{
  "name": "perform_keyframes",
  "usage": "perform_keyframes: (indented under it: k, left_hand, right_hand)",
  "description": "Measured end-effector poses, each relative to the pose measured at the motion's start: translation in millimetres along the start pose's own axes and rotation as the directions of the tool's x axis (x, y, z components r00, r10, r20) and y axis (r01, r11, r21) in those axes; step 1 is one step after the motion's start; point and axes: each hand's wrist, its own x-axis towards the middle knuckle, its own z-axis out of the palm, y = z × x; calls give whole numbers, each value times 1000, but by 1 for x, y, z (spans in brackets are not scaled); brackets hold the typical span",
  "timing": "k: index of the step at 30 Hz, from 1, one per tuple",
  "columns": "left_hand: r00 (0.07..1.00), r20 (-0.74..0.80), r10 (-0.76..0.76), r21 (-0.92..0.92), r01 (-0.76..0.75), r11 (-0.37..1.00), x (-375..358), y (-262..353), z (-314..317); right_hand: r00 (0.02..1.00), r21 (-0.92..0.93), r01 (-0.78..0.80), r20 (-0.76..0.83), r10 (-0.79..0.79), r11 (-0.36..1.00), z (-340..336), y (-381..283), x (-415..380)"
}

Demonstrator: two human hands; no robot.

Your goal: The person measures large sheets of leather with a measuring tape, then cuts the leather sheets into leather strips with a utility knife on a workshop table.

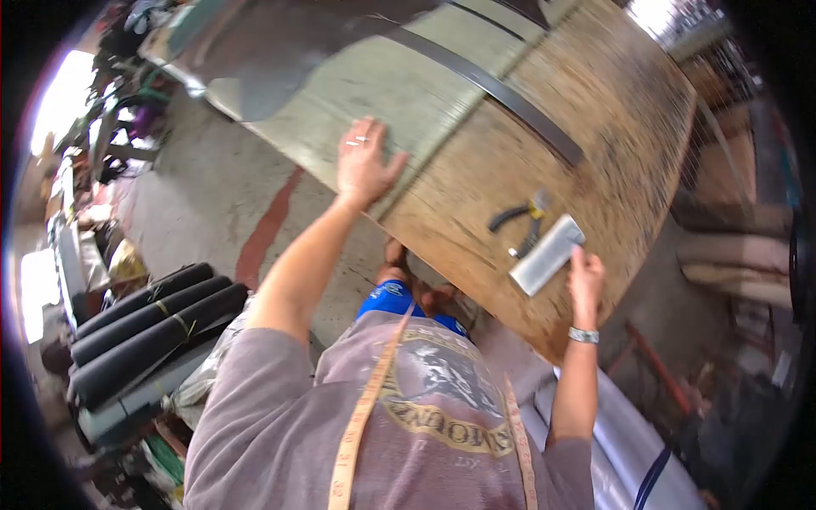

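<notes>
My left hand (364, 166) lies with fingers apart on a pale green sheet (399, 98) near the worktable's front edge; rings show on its fingers. My right hand (585, 276) grips the right end of a flat, silvery-white rectangular piece (546, 257), whose exact kind I cannot make out. Just left of that piece, pliers (534, 228) with black and yellow handles rest on the wood. A long dark strip (510, 100) runs across the green sheet and onto the bare board.
The worn wooden tabletop (459, 191) has a dark glossy sheet (280, 42) at its far left. Dark rolls (161, 327) are stacked on the floor at left. Silvery rolls (629, 442) lie below right. A measuring tape (361, 416) hangs from my neck.
</notes>
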Motion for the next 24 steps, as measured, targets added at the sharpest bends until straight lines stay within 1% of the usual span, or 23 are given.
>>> perform_keyframes:
  k: [1,2,3,4,5,6,7,9,10,11,12,13,14,15,16,17,19,21,23,24]
  left_hand:
    - [1000,-5,-10,1,10,1000,-2,-1,2]
    - [1000,11,-13,1,13,1000,-3,-3,5]
    - [1000,5,-10,12,10,1000,-4,-5,7]
    - [999,27,-22,2,22,1000,-4,-6,7]
    - [999,40,-26,-12,26,1000,-3,-6,5]
    - [998,69,-16,-10,17,1000,-3,-7,-1]
    - [995,98,-4,-10,5,1000,3,-11,-5]
    - [975,200,100,-102,-81,992,30,-41,-28]
    - [954,255,161,-156,-124,980,40,-62,-37]
    - [977,141,161,-96,-148,984,55,-90,-41]
    - [993,70,90,-96,-83,992,70,-118,-48]
    - [998,-26,64,-53,-66,996,89,-156,-47]
    - [990,-139,16,56,-8,998,104,-192,-40]
    - [985,-166,-38,105,56,993,115,-224,-35]
    - [994,-109,28,67,-20,998,130,-251,-35]
    - [996,-54,71,37,-69,997,135,-278,-41]
    - [991,110,71,44,-76,996,147,-279,-61]
    - [965,134,226,191,-249,950,151,-293,-36]
    - [879,258,401,218,-458,862,161,-286,-57]
    - [880,249,404,163,-450,878,166,-285,-52]
  right_hand:
    - [999,85,-45,-9,46,995,-9,0,10]
    - [998,117,-34,-48,39,993,-11,-6,13]
    - [999,106,-10,-45,15,994,-13,-31,4]
    - [999,112,44,-11,-43,993,-11,-43,-3]
    - [999,145,45,-2,-45,988,-1,-66,-16]
    - [999,175,39,6,-41,984,14,-87,-33]
    - [994,216,74,57,-88,974,32,-92,-39]
    - [990,208,66,111,-90,976,80,-110,-52]
    - [985,256,49,150,-90,965,104,-109,-52]
    - [983,249,79,142,-117,965,128,-107,-50]
    - [983,100,150,89,-159,984,148,-110,-49]
    - [979,-54,202,39,-200,978,166,-116,-49]
    - [979,-144,201,-12,-205,969,180,-125,-48]
    - [967,-232,210,-93,-237,950,188,-132,-50]
    - [947,-318,225,-150,-283,921,196,-140,-50]
    - [924,-404,248,-175,-341,880,203,-144,-51]
    - [920,-377,215,-232,-316,901,211,-137,-43]
    - [913,-499,157,-255,-317,853,212,-130,-35]
    - [914,-619,118,-238,-329,776,217,-151,-48]
    - [914,-660,95,-239,-328,746,223,-176,-60]
